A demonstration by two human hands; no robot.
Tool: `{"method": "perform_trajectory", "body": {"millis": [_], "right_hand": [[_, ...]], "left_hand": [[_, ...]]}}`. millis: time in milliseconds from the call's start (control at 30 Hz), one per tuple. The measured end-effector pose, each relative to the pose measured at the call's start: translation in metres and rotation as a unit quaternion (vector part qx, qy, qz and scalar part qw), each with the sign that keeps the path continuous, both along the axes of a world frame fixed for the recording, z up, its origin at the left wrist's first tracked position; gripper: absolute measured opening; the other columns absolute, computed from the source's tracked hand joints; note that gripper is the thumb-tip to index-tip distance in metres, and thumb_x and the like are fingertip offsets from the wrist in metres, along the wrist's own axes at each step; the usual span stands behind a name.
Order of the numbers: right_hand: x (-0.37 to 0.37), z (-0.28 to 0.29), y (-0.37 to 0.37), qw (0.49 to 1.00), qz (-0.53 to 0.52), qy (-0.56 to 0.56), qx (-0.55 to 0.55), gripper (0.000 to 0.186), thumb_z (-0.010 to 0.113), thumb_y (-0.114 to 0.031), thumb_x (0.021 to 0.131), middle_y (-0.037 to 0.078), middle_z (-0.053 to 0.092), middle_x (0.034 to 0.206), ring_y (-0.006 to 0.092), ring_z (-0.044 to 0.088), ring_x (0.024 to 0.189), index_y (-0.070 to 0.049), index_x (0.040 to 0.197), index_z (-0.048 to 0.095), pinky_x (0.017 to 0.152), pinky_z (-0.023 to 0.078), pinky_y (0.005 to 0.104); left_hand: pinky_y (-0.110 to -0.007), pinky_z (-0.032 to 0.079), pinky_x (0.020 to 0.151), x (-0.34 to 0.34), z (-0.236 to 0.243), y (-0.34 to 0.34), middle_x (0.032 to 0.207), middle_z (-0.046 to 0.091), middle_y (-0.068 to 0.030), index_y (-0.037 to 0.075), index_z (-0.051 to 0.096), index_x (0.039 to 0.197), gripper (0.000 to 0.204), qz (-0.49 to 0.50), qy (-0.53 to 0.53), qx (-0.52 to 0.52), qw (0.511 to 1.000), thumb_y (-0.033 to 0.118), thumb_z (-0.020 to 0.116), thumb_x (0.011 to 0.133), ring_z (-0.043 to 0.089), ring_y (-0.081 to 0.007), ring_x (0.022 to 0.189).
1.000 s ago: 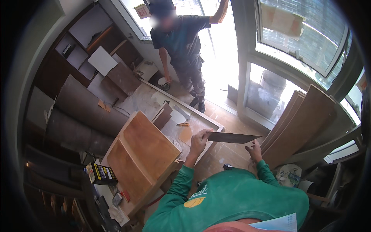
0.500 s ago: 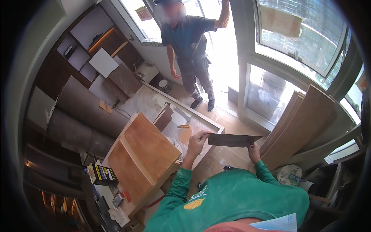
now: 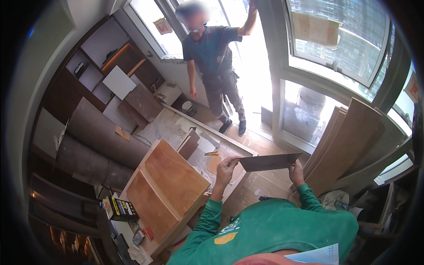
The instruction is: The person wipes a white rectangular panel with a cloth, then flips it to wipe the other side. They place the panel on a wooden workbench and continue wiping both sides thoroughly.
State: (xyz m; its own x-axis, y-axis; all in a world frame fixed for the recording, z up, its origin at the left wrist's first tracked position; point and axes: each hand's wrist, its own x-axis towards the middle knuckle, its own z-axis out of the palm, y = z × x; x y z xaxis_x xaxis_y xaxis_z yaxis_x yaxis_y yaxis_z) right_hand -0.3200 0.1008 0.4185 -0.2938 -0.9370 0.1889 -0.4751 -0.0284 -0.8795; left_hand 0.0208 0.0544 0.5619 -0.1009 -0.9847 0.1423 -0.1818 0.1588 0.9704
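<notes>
Clock from view centre | pale-framed platform [image 3: 248,154], centre toward 10 o'clock: plastic sheeting [image 3: 161,126], brown board strips [image 3: 189,144], orange-handled tool [image 3: 212,153] | worktop [image 3: 118,225], 7–8 o'clock: black-and-yellow tin [image 3: 122,209], crumpled pale wad [image 3: 138,255] | floor [image 3: 259,146], 3 o'clock: co-worker's shoes [image 3: 242,128]; white bucket [image 3: 188,108] at their 10 o'clock

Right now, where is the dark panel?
In the head view, right of centre, the dark panel is held between the left hand and the right hand, left of the brown boards.
</notes>
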Motion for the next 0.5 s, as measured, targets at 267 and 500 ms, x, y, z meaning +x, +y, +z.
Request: {"method": "perform_trajectory", "body": {"millis": [267, 500], "right_hand": [[0.003, 0.04, -0.004, 0.997, 0.003, 0.075, 0.006, 0.026, 0.065, -0.017, 0.099, 0.022, 0.065, 0.109, 0.04, 0.063, 0.1, -0.001, 0.118, 0.06, 0.086, 0.051, 0.047], [-0.02, 0.043, -0.015, 0.998, 0.018, 0.058, 0.001, 0.031, 0.062, -0.02, 0.101, 0.021, 0.067, 0.111, 0.0369, 0.064, 0.104, -0.001, 0.125, 0.058, 0.089, 0.05, 0.0466]], "left_hand": [[-0.031, 0.052, 0.104, 0.006, 0.024, -0.004, 0.13, 0.068, -0.0149, -0.004, 0.064, 0.128, 0.03, -0.05, 0.148, 0.019, 0.988, -0.001, 0.065, 0.099, 0.065, -0.0185, 0.119], [-0.039, 0.044, 0.115, -0.005, 0.014, 0.008, 0.148, 0.056, -0.0133, 0.002, 0.05, 0.148, 0.059, -0.016, 0.132, -0.025, 0.991, 0.008, 0.073, 0.094, 0.057, -0.0242, 0.133]]}}
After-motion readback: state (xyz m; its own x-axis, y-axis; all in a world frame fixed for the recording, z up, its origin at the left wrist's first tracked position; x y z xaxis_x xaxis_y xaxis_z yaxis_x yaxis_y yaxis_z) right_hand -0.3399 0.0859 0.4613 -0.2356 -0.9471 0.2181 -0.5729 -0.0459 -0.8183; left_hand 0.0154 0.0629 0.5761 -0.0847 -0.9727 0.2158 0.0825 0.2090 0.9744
